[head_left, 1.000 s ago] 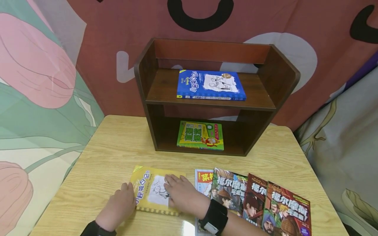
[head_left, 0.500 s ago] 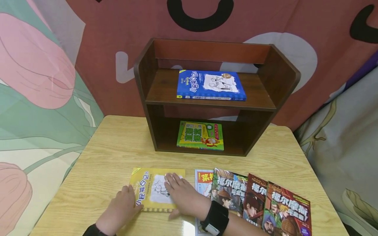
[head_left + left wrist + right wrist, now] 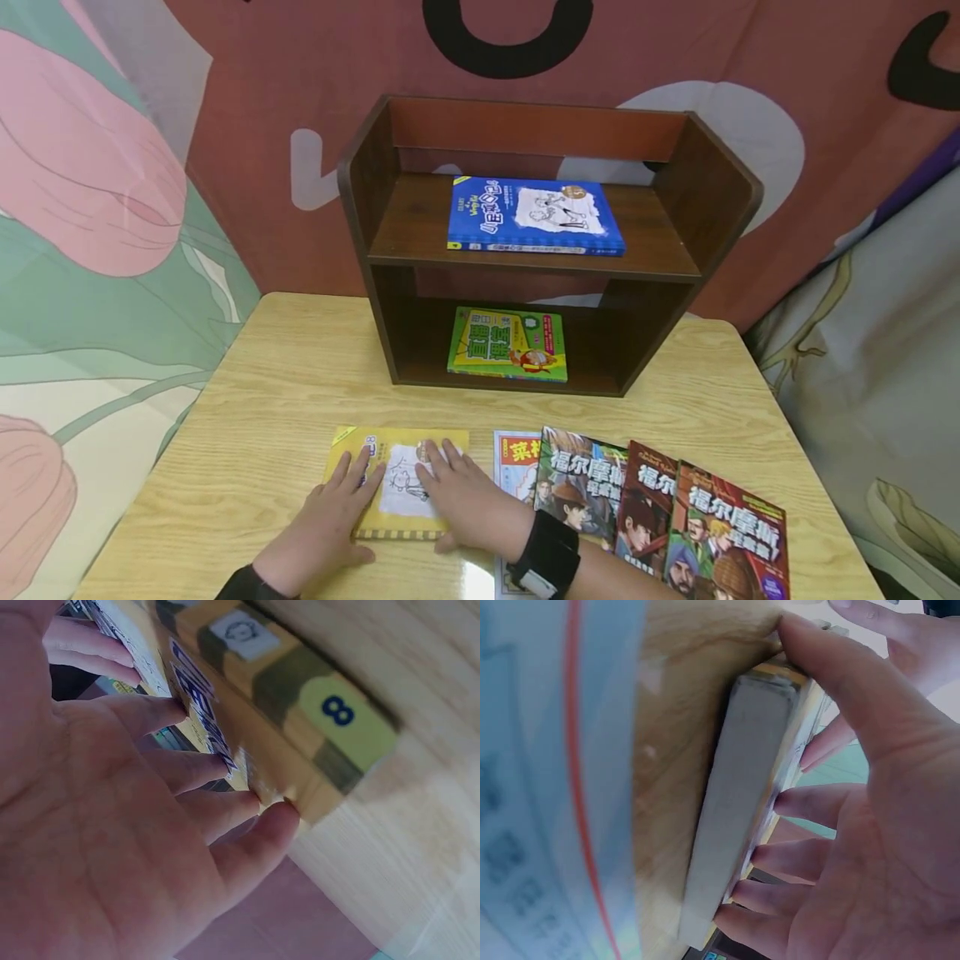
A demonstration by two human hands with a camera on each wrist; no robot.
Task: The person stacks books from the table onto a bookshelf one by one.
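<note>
A yellow book with a line-drawn figure on its cover lies flat on the wooden table, a checked band along its near edge. My left hand rests on its left part with straight, spread fingers, covering some of the title. On the right part lies my right hand, fingers extended over the cover and thumb at the near edge. The left wrist view shows fingertips on the cover and the spine marked 8. In the right wrist view the page edges face the camera beneath my fingers.
Several comics overlap at the right, with a light-blue book partly under them and my right forearm. A dark wooden shelf stands behind, holding a blue book above and a green book below.
My left hand has shifted from the book's left edge onto its cover, fingers spreading out. The book has straightened slightly. My right hand has stayed on it, its thumb now at the near edge.
</note>
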